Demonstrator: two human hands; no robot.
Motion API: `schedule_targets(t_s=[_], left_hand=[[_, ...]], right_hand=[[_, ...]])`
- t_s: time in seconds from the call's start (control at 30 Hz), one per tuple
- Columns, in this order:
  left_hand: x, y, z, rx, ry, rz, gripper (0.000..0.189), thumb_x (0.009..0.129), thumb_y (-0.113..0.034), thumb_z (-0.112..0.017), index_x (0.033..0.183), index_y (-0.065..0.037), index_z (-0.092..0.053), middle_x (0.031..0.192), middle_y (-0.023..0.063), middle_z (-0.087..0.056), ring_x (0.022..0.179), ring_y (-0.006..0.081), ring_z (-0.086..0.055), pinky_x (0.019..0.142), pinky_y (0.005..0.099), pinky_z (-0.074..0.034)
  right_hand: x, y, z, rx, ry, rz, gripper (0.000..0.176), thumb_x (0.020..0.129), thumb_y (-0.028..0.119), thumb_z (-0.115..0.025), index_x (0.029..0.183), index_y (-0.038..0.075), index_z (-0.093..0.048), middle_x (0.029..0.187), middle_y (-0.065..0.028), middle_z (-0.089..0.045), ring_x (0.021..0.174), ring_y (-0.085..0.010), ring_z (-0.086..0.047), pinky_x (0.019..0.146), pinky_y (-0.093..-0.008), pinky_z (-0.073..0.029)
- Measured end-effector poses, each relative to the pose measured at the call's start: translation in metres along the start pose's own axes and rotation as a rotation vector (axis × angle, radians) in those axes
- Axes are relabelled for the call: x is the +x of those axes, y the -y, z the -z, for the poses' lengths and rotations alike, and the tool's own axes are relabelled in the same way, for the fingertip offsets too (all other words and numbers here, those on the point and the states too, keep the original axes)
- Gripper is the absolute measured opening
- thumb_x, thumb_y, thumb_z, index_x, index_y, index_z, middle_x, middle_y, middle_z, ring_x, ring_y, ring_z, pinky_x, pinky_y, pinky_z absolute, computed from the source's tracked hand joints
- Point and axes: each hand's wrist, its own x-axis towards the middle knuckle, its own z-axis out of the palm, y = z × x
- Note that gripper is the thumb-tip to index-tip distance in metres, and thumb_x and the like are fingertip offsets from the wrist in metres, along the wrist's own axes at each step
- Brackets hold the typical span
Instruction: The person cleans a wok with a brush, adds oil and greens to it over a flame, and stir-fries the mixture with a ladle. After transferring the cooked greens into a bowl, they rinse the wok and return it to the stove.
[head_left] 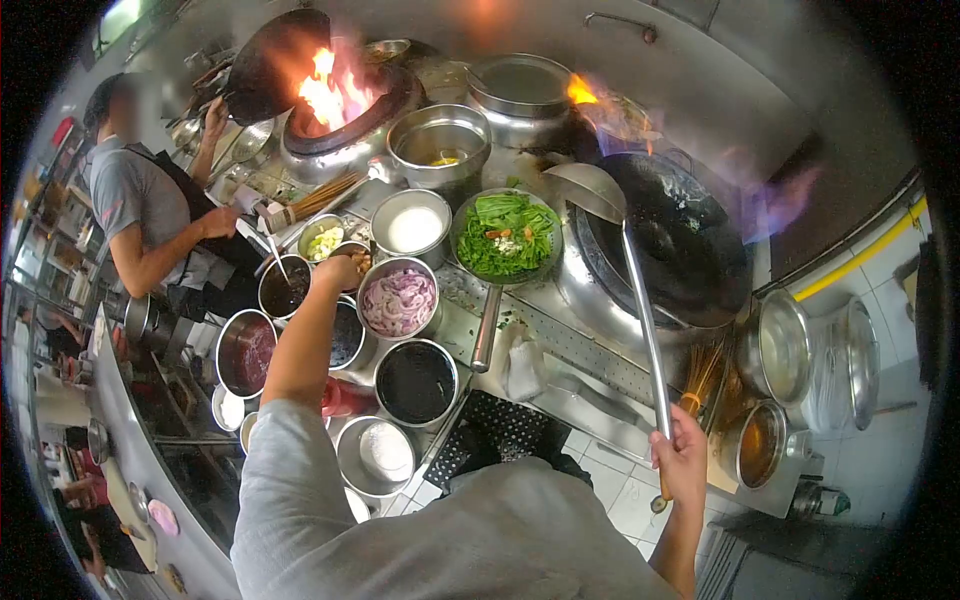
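My right hand [682, 455] is closed round the handle of a long ladle [590, 190], whose bowl hangs at the rim of a dark wok [660, 240] with flames behind it. My left hand [350, 266] reaches among the ingredient containers, over a small bowl of brown pieces [361, 257]; its fingers are too small to make out. Close by are a pot of sliced purple onion [399, 298], a pot of white contents [411, 228] and a pot of dark sauce [285, 286]. A strainer of green leaves [506, 235] rests between the pots and the wok.
At the left a co-worker [150, 200] tilts a wok [275, 65] over a flaming burner [345, 110]. A metal pot [438, 145] stands at the back. Steel basins [783, 345] and a container of orange-brown liquid [762, 445] are at the right.
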Motion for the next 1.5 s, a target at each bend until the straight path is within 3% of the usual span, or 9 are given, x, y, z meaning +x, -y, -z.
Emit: schedule_targets(t_s=[0.2, 0.4, 0.63, 0.8, 0.93, 1.1, 1.23, 1.33, 1.5], left_hand=[[0.051, 0.02, -0.038, 0.027, -0.053, -0.044, 0.037, 0.085, -0.027, -0.063, 0.112, -0.005, -0.075, 0.126, 0.0163, -0.069, 0.119, 0.0331, -0.066, 0.098, 0.0428, -0.053], [0.092, 0.055, -0.033, 0.318, 0.003, -0.43, 0.032, 0.073, -0.036, -0.074, 0.089, -0.009, -0.08, 0.092, 0.0167, -0.075, 0.081, 0.0309, -0.073, 0.073, 0.04, -0.057], [-0.065, -0.092, 0.119, -0.628, -0.153, -0.418, 0.036, 0.084, -0.037, -0.072, 0.068, -0.004, -0.073, 0.06, 0.0072, -0.065, 0.053, 0.0125, -0.059, 0.058, 0.0305, -0.051], [-0.086, -0.181, 0.085, -0.542, -0.697, -0.307, 0.055, 0.079, -0.049, -0.08, 0.09, 0.004, -0.074, 0.089, 0.0286, -0.071, 0.086, 0.0427, -0.071, 0.078, 0.049, -0.056], [-0.138, -0.193, -0.034, -0.399, -0.245, -0.622, 0.066, 0.079, -0.05, -0.078, 0.103, 0.011, -0.067, 0.099, 0.0356, -0.068, 0.094, 0.0473, -0.068, 0.083, 0.0524, -0.054], [-0.165, -0.197, -0.055, -1.544, 0.609, 0.053, 0.019, 0.09, -0.015, -0.065, 0.101, 0.001, -0.065, 0.077, 0.0052, -0.062, 0.064, 0.0159, -0.056, 0.059, 0.0311, -0.048], [-0.195, -0.197, -0.051, -1.71, 0.746, 0.109, 0.007, 0.09, -0.007, -0.062, 0.087, -0.001, -0.059, 0.071, 0.0025, -0.054, 0.062, 0.0114, -0.051, 0.055, 0.0258, -0.043], [-0.235, -0.184, -0.053, -1.76, 0.723, 0.106, 0.01, 0.088, -0.004, -0.061, 0.097, 0.002, -0.059, 0.07, 0.0044, -0.055, 0.057, 0.0134, -0.051, 0.054, 0.0274, -0.044], [-0.305, -0.175, -0.004, -1.761, 0.627, -0.027, 0.015, 0.088, -0.002, -0.06, 0.102, 0.002, -0.059, 0.073, 0.006, -0.055, 0.058, 0.0139, -0.051, 0.051, 0.0288, -0.042]], right_hand=[[-0.008, 0.001, 0.0, -0.026, -0.005, -0.019, 0.052, 0.09, -0.004, -0.065, 0.14, -0.002, -0.05, 0.09, -0.0058, -0.064, 0.06, -0.008, -0.054, 0.05, -0.0226, -0.045], [-0.011, -0.005, -0.005, 0.014, -0.008, 0.021, 0.05, 0.091, -0.004, -0.063, 0.138, 0.0, -0.05, 0.085, -0.0031, -0.061, 0.056, -0.0054, -0.052, 0.045, -0.0205, -0.041], [-0.005, -0.005, 0.013, 0.01, 0.013, 0.025, 0.05, 0.09, -0.003, -0.065, 0.139, -0.002, -0.051, 0.086, -0.0038, -0.064, 0.06, -0.0073, -0.054, 0.051, -0.0228, -0.044], [0.007, 0.015, 0.03, 0.011, 0.052, 0.073, 0.046, 0.09, -0.005, -0.061, 0.135, 0.0, -0.055, 0.079, 0.0002, -0.06, 0.059, -0.0056, -0.053, 0.052, -0.0206, -0.045], [0.01, -0.012, 0.062, 0.073, 0.038, 0.061, 0.048, 0.092, -0.004, -0.063, 0.138, -0.001, -0.053, 0.087, -0.0037, -0.065, 0.06, -0.0071, -0.055, 0.051, -0.0229, -0.045], [0.026, -0.026, 0.085, 0.085, 0.045, 0.052, 0.05, 0.091, -0.003, -0.064, 0.14, -0.001, -0.052, 0.09, -0.0043, -0.064, 0.062, -0.0073, -0.054, 0.054, -0.0235, -0.045], [0.039, -0.02, 0.1, 0.01, 0.019, 0.065, 0.052, 0.091, -0.001, -0.066, 0.141, -0.001, -0.052, 0.097, -0.0041, -0.065, 0.072, -0.0075, -0.056, 0.062, -0.0243, -0.048], [0.056, -0.027, 0.106, -0.059, 0.011, 0.229, 0.05, 0.091, -0.004, -0.061, 0.14, -0.001, -0.051, 0.089, -0.0021, -0.062, 0.059, -0.0047, -0.051, 0.05, -0.0212, -0.041], [0.076, -0.021, 0.112, -0.19, 0.032, 0.41, 0.054, 0.09, -0.005, -0.062, 0.142, -0.001, -0.051, 0.105, -0.0082, -0.068, 0.082, -0.012, -0.063, 0.072, -0.0271, -0.051]])
